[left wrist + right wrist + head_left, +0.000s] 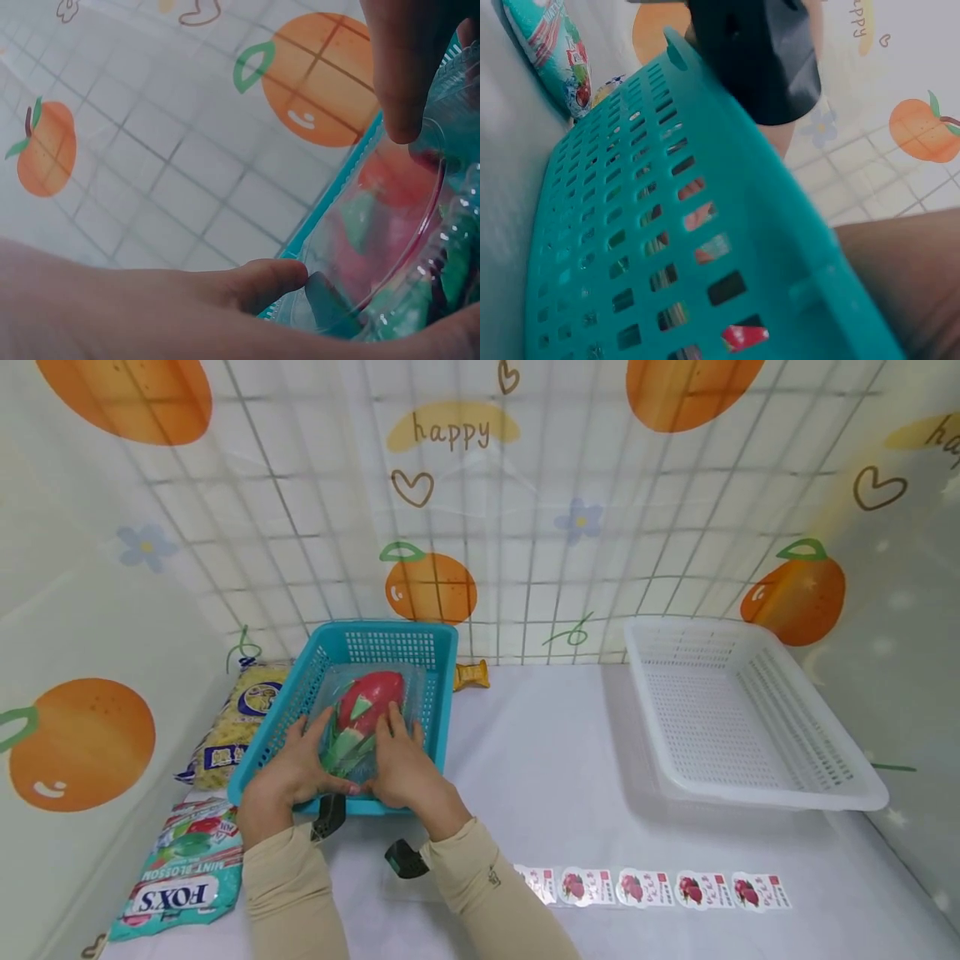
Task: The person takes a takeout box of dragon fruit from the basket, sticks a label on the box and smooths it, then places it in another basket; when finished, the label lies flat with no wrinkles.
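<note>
A clear plastic box (pixel 412 679) lies inside a teal basket (pixel 448 693), with a red dragon fruit with green scales (pixel 372 693) showing through it. My left hand (pixel 295 766) rests on the near left of the box, fingers spread and thumb pointing inward. On the near right, my right hand (pixel 407 770) touches the box with its fingers extended over the fruit. Both thumbs come close together at the basket's near side. The left wrist view shows fingertips against the transparent lid (pixel 330 255). In the right wrist view, the basket's perforated wall (pixel 660 225) hides most of the contents.
A yellow food bag (pixel 243 714) and a Fox's candy bag (pixel 187 868) lie left of the basket. Behind its right side sits a small orange packet (pixel 472 674). A white basket (pixel 731 718) stands at right. Dragon-fruit stickers (pixel 645 888) line the front.
</note>
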The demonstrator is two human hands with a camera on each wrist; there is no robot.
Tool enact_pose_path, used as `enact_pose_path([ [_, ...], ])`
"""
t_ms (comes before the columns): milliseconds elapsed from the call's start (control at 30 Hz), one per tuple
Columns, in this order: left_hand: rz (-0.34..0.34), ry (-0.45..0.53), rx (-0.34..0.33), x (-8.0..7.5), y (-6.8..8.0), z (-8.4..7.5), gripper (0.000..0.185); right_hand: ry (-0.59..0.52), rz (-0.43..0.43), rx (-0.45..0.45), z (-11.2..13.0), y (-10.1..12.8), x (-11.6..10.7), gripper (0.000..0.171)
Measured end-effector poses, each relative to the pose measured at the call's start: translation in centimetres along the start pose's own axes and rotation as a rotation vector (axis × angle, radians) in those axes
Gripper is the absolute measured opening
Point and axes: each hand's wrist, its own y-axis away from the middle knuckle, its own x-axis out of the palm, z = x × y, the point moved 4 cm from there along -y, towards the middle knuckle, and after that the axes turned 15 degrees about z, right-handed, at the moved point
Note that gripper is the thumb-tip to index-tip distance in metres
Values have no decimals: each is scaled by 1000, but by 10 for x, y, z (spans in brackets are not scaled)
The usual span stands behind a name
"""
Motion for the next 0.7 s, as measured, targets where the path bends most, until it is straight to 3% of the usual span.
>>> enact_pose_path([
  [700,-39,-39,42,-1,3,2,128,52,-49,-39,2,0,-1,100],
])
